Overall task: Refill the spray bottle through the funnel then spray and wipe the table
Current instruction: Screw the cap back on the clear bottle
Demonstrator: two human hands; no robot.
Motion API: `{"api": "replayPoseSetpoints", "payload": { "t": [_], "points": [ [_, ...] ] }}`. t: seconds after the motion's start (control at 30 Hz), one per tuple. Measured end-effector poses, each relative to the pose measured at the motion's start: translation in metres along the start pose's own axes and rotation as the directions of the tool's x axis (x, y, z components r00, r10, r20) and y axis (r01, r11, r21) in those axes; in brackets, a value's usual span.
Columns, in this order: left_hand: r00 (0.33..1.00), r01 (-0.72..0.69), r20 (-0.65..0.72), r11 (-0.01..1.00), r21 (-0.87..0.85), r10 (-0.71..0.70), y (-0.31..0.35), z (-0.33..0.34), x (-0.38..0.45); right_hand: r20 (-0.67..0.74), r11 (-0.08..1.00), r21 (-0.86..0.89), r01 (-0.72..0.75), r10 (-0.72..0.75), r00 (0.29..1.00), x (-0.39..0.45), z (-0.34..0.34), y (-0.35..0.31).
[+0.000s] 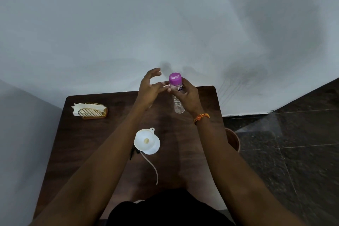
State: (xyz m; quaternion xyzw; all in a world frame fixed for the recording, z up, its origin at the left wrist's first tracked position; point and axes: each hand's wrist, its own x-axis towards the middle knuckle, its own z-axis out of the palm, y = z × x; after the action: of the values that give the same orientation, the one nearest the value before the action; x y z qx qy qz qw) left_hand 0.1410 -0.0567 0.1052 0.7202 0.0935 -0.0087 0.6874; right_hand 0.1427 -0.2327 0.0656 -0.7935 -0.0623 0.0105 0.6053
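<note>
My right hand [189, 97] grips a clear plastic water bottle [178, 104] with a purple cap [175, 77], lifted above the far side of the dark wooden table [88, 148]. My left hand [149, 89] hovers just left of the cap, fingers spread and relaxed, fingertips close to the bottle's neck and holding nothing. A white funnel [145, 140] sits upright near the table's middle, on what looks like the spray bottle, which it hides. The sprayer's black head [132, 153] and its white dip tube [151, 166] lie on the table beside it.
A wicker holder with white napkins [90, 111] stands at the table's far left. A brown bin [233, 139] sits on the dark tiled floor off the table's right edge. A pale wall rises right behind the table.
</note>
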Motion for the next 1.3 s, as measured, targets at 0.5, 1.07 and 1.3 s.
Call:
{"api": "replayPoseSetpoints", "payload": {
  "t": [0.5, 1.07, 1.3],
  "points": [
    [0.949, -0.221, 0.31, 0.806, 0.548, 0.05, -0.034, 0.025, 0.046, -0.028, 0.96, -0.221, -0.172, 0.17, 0.985, 0.026, 0.015, 0.057],
    [0.874, -0.169, 0.465, 0.805, 0.568, -0.144, -0.04, 0.042, 0.05, -0.037, 0.921, -0.266, -0.283, 0.284, 0.958, 0.017, 0.014, 0.074],
    [0.909, -0.086, 0.379, 0.81, 0.58, -0.175, -0.035, 0.019, 0.032, 0.003, 0.905, -0.3, -0.301, 0.316, 0.949, 0.014, 0.02, 0.07]
  ]
}}
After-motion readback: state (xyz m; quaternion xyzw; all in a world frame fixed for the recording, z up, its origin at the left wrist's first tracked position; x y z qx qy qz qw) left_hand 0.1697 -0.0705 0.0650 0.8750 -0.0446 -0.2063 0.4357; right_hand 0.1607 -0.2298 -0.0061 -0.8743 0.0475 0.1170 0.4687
